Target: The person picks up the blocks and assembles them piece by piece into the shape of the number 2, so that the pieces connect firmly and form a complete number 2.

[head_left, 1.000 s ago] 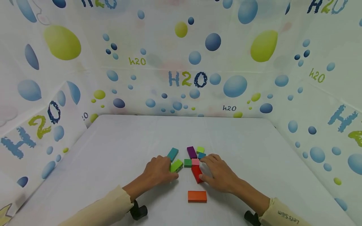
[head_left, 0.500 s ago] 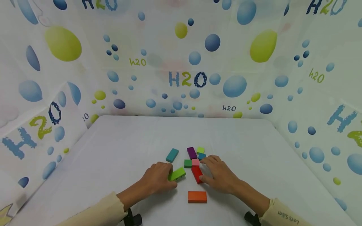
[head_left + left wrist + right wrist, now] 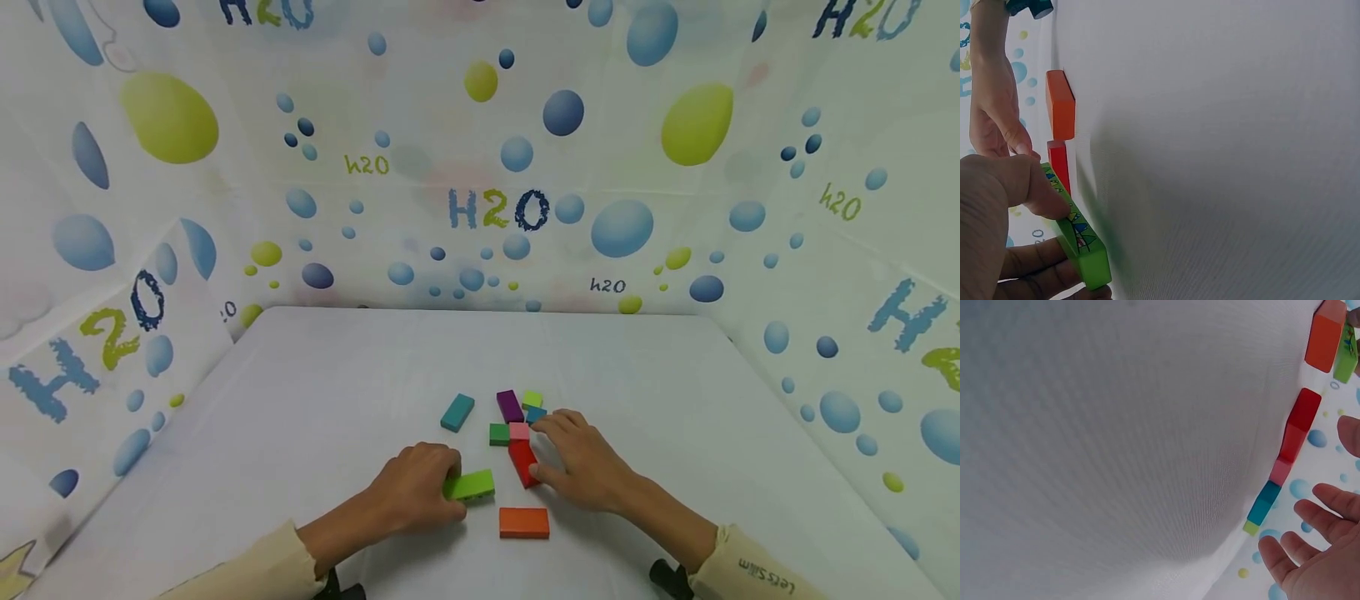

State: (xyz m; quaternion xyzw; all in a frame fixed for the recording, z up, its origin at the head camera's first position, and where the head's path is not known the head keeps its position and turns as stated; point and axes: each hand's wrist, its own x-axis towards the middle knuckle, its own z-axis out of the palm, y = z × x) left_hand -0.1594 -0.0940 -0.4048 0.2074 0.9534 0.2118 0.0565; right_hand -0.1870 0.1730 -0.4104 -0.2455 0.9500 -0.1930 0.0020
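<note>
Left-hand grip and block, seen from the head and both wrists. The left hand [image 3: 416, 492] pinches a lime-green, smooth rectangular block [image 3: 474, 485] near its left end, thumb on the printed side and fingers opposite. The block lies to the right of the palm, its long axis running nearly crosswise and its free end facing the gap between two neighbours. Beyond and to the right is a red rectangular block [image 3: 521, 464], slanting away from the person; nearer and to the right is an orange rectangular block [image 3: 524, 523], its long axis nearly parallel to the green one. Whether the held block touches the white-covered desk [image 3: 337, 375] cannot be told. The right hand [image 3: 588, 462], fingers loosely bent and holding nothing, is beside the red block, well apart from the green. The left hand thus appears better placed for the green block, the right for the red. The decisive relation is probably the free end's bearing toward the gap, with orange on the near side.
</note>
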